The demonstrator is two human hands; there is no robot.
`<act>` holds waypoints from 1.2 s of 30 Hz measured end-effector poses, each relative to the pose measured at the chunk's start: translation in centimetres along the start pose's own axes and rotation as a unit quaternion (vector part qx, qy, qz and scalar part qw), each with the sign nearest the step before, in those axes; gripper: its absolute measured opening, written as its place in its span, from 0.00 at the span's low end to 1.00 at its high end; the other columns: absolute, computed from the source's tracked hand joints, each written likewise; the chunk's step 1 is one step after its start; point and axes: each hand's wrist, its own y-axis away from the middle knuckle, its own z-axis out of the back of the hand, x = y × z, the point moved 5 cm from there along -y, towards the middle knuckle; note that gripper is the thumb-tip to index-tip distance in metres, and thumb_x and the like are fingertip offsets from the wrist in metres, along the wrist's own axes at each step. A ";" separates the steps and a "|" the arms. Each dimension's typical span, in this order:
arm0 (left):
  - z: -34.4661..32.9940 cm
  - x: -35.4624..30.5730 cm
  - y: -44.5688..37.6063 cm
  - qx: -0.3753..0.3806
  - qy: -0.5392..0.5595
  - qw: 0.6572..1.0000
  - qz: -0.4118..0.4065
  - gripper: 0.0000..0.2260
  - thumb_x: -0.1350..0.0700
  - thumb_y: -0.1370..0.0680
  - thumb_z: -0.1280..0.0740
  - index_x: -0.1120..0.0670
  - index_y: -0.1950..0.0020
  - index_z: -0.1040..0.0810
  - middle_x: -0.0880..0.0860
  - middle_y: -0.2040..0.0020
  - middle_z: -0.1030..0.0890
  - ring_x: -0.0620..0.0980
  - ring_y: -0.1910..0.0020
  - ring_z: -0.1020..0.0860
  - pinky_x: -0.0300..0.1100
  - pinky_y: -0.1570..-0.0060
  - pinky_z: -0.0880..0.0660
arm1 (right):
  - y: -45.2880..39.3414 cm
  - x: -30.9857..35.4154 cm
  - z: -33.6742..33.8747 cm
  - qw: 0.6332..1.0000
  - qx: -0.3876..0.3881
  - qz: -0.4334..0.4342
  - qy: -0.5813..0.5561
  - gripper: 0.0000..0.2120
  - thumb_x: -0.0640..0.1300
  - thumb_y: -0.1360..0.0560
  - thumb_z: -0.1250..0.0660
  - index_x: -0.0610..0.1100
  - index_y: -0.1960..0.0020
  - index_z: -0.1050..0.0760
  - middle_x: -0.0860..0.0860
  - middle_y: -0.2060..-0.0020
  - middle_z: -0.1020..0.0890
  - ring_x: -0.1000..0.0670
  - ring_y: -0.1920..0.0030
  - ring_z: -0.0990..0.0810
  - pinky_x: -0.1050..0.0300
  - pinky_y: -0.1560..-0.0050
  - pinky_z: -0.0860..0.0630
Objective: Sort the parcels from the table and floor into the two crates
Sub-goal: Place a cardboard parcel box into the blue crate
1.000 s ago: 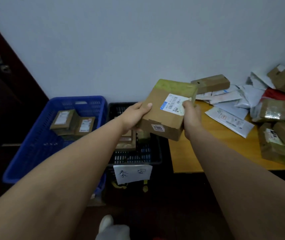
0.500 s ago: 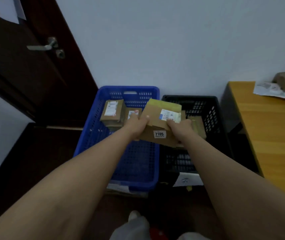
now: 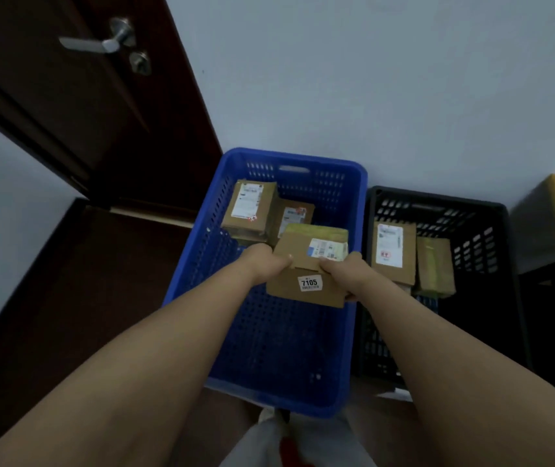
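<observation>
Both hands grasp the brown cardboard parcel with the white "7105" sticker [image 3: 306,267] by its near edges, the left hand [image 3: 266,262] and the right hand [image 3: 345,273] with fingers curled round it, thumbs on top. It hangs flat over the right half of the blue perforated plastic crate [image 3: 202,264], likely so it can drop in level. Two labelled brown boxes [image 3: 252,207] lie at that crate's far end, and the bare near floor looks unobstructed; the black plastic crate [image 3: 492,251] to the right holds more parcels, and a dark wooden door [image 3: 94,106] stands far left.
</observation>
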 end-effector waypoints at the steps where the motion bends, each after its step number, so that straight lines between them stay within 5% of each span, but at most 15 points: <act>1: 0.2 -0.1 -1.0 0.001 0.001 1.000 -0.002 0.19 0.40 0.21 0.38 0.56 0.45 0.24 0.54 0.49 0.23 0.50 0.56 0.25 0.42 0.65 0.31 | -1.0 0.4 -0.2 1.000 -0.003 0.002 0.000 0.32 0.54 0.23 0.34 0.41 0.28 0.45 0.43 0.42 0.27 0.45 0.51 0.25 0.49 0.56 0.25; 5: 0.0 -0.4 -4.9 -0.005 0.008 1.000 -0.009 0.21 0.43 0.21 0.35 0.58 0.37 0.24 0.57 0.42 0.21 0.56 0.46 0.22 0.49 0.47 0.23 | -5.1 1.2 -1.1 1.000 -0.016 0.005 0.004 0.30 0.50 0.22 0.35 0.42 0.28 0.46 0.41 0.38 0.26 0.42 0.45 0.24 0.45 0.43 0.24; 9: -0.3 0.0 -9.6 -0.006 0.007 0.999 -0.031 0.20 0.47 0.22 0.32 0.57 0.35 0.26 0.56 0.39 0.22 0.55 0.43 0.23 0.48 0.44 0.24 | -9.9 1.8 -2.4 0.999 -0.021 0.019 0.027 0.37 0.49 0.24 0.32 0.45 0.24 0.51 0.41 0.33 0.31 0.40 0.38 0.28 0.47 0.41 0.26; 15: -0.1 0.3 -18.1 -0.087 -0.126 0.987 -0.056 0.26 0.43 0.24 0.32 0.59 0.34 0.30 0.60 0.34 0.30 0.57 0.35 0.31 0.51 0.38 0.29 | -18.7 2.7 -4.8 0.997 -0.049 0.051 -0.036 0.36 0.41 0.24 0.33 0.46 0.24 0.51 0.45 0.38 0.26 0.49 0.50 0.27 0.57 0.56 0.29; 21: 0.4 0.8 -24.5 -0.108 -0.244 0.960 -0.085 0.22 0.47 0.22 0.34 0.57 0.33 0.32 0.61 0.33 0.36 0.60 0.32 0.39 0.51 0.38 0.33 | -26.2 2.9 -6.2 0.995 -0.074 0.044 -0.048 0.37 0.40 0.24 0.31 0.45 0.24 0.49 0.45 0.36 0.27 0.45 0.42 0.26 0.57 0.48 0.29; 28: -0.6 3.0 -27.4 -0.093 -0.273 0.951 -0.115 0.32 0.51 0.22 0.33 0.55 0.22 0.45 0.59 0.22 0.49 0.61 0.24 0.48 0.58 0.28 0.41 | -29.4 2.0 -9.1 0.999 -0.020 0.048 -0.014 0.42 0.39 0.24 0.33 0.50 0.21 0.57 0.46 0.33 0.28 0.49 0.43 0.27 0.63 0.49 0.29; 30: -0.5 3.5 -27.5 -0.099 -0.291 0.943 -0.127 0.30 0.53 0.21 0.34 0.53 0.23 0.43 0.58 0.22 0.50 0.62 0.24 0.48 0.58 0.29 0.40 | -29.6 1.9 -9.6 0.998 -0.027 0.045 -0.037 0.42 0.41 0.23 0.33 0.52 0.21 0.57 0.47 0.33 0.28 0.51 0.47 0.28 0.67 0.53 0.28; 36: 0.1 3.6 -27.5 -0.047 -0.320 0.939 -0.118 0.19 0.55 0.22 0.33 0.54 0.32 0.27 0.55 0.22 0.51 0.60 0.25 0.48 0.55 0.36 0.29 | -29.4 2.1 -9.2 0.994 0.036 0.018 0.101 0.49 0.41 0.23 0.32 0.52 0.23 0.70 0.45 0.30 0.33 0.46 0.42 0.27 0.56 0.39 0.29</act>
